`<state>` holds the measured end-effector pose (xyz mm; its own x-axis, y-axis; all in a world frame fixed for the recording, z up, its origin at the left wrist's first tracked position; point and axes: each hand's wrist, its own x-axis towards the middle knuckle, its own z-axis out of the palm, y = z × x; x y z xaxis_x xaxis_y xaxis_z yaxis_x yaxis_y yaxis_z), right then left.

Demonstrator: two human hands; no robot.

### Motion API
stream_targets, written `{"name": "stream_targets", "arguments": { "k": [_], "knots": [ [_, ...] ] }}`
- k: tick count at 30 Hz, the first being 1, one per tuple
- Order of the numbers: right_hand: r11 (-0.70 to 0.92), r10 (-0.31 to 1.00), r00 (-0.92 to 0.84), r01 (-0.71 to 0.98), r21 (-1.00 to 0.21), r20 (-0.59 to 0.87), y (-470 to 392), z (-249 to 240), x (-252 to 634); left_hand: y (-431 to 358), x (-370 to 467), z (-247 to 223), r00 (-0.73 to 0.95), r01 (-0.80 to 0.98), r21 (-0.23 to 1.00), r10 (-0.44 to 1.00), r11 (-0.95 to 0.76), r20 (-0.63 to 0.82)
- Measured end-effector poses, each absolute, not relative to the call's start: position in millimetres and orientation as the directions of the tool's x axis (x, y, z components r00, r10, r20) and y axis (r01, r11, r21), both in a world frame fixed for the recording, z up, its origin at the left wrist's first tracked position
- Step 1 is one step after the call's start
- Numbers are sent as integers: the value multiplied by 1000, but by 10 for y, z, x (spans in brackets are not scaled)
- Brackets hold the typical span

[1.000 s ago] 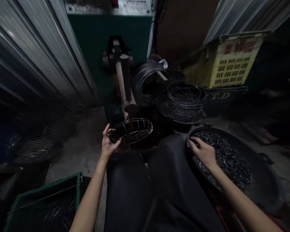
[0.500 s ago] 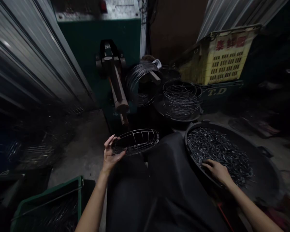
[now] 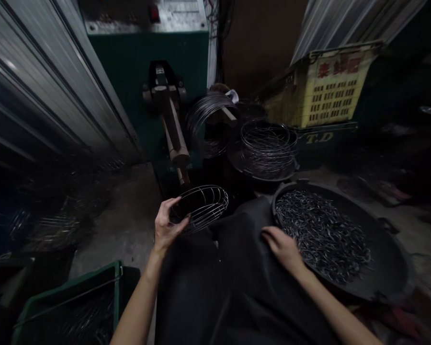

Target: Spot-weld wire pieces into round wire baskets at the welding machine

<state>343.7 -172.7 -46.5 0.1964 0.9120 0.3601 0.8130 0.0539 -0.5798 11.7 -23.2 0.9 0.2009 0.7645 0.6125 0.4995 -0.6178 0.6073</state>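
My left hand [image 3: 167, 225] grips the left rim of a round wire basket [image 3: 206, 215], thumb below and fingers above. The basket is tilted, just under the tip of the machine's arm [image 3: 175, 139]. Over the dark cloth on my lap [image 3: 215, 287] is my right hand [image 3: 282, 247], its fingers pressed together; whatever they hold, if anything, is too small to make out. To that hand's right stands a wide black pan [image 3: 391, 258] with a heap of short bent metal wire pieces [image 3: 319, 230] in it.
The green machine [image 3: 122, 62] rises straight ahead. Wire coils [image 3: 211, 108] hang beside it, and wire rings [image 3: 267, 148] are stacked in another pan. A yellow crate [image 3: 332, 91] stands at back right. Lower left is a green bin [image 3: 118, 287] with wire parts.
My right hand has left the wire pieces in the pan and moved left over my lap. The wire basket has turned and tilted in my left hand, shifting slightly left.
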Motion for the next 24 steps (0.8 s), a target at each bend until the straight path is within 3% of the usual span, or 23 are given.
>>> {"name": "stream_targets", "arguments": {
  "k": [3,9,13,15,18,21,24],
  "knots": [
    [238,923,-12,803,-546,385,-1645,-535,3232,-233,135,43,214,507,591,756,-627,618],
    [138,978,53,565,-813,202,-1257,191,2854,-228,136,116,291,536,547,749,-643,595],
    [261,964,-177,465,-846,200,-821,613,2500,-260,173,157,390,555,515,751,-653,532],
    [379,925,-256,565,-733,281,-665,655,2384,-284,176,185,419,562,509,755,-652,504],
    [542,823,-408,773,-331,394,-561,604,2305,-315,156,232,425,551,517,754,-654,501],
    [645,679,-588,764,26,440,-539,551,2297,-332,122,265,395,519,550,754,-654,524],
    [694,500,-654,695,189,568,-502,544,2314,-334,100,262,353,480,590,759,-649,548]
  ]
}}
